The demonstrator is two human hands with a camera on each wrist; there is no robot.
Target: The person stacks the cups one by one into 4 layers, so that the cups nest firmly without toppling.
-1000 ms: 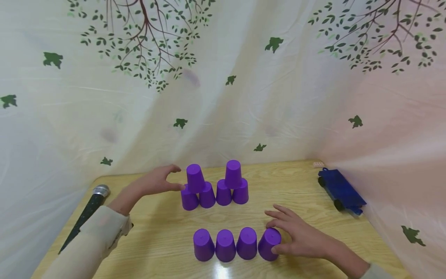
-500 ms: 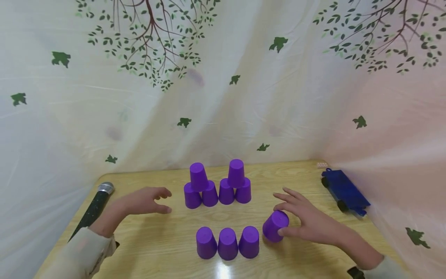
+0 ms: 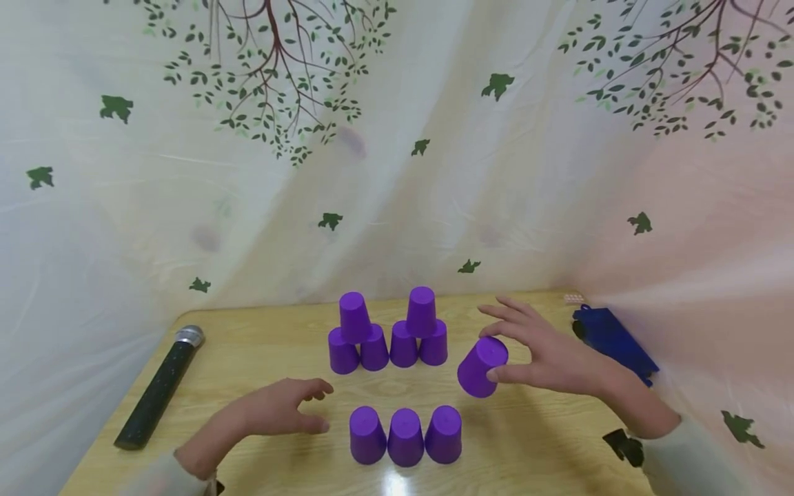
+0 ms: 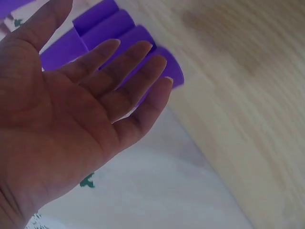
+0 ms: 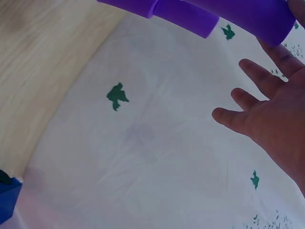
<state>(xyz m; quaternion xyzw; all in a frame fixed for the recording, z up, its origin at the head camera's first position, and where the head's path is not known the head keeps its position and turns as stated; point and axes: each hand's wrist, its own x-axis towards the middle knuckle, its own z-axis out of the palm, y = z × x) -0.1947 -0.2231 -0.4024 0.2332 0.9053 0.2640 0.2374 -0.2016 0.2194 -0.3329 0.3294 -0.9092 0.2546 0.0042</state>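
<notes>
My right hand pinches a purple cup between thumb and index finger, its other fingers spread. That cup is upside down, tilted and held to the right of the stacks; it also shows at the top of the right wrist view. My left hand is empty, fingers loosely bent, just left of a front row of three upside-down purple cups. Behind stand two small stacks, each with one cup on two: a left stack and a right stack. In the left wrist view the left palm partly hides purple cups.
A black microphone with a silver head lies along the left side of the wooden table. At the right edge sits a blue toy vehicle, partly behind the right arm. A patterned white curtain surrounds the back and sides.
The right hand has lifted the rightmost front-row cup and carried it up and toward the back. My left hand has drawn back from the left stack to beside the front row.
</notes>
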